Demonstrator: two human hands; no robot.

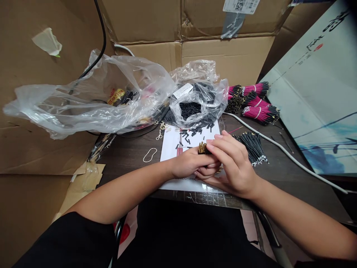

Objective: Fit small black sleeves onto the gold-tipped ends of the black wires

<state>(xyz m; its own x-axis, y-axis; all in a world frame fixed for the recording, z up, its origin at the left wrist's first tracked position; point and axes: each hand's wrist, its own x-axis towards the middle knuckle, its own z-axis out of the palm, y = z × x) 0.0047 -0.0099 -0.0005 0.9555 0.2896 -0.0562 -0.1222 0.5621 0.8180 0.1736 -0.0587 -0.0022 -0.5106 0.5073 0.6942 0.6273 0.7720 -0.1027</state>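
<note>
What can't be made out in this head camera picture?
All in the head view:
Most of the gold-tipped bundle: hidden by the left hand and right hand.
Part of the white sheet: covered by the hands.
Bag label: print too small.
Cardboard label: cut off by the top edge.

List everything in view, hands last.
Cardboard boxes: several, brown, back, left
Printed panel: one, pale blue, right
Woodgrain table: one, dark brown, centre
Paper sheet: one, white, on table
Large plastic bag: one, clear, left
Plastic bag of tubes: one, clear, back centre
Short tubes: many, black, on sheet
Looped bands: several, cream, left of sheet
Tied wire bundles: several, pink/black, back right
Loose wires: many, black, right
Cables: several, white or black, both sides
Held bundle: one, gold tipped, left grip
Left grip: one, bare, centre
Right grip: one, bare, centre
</note>
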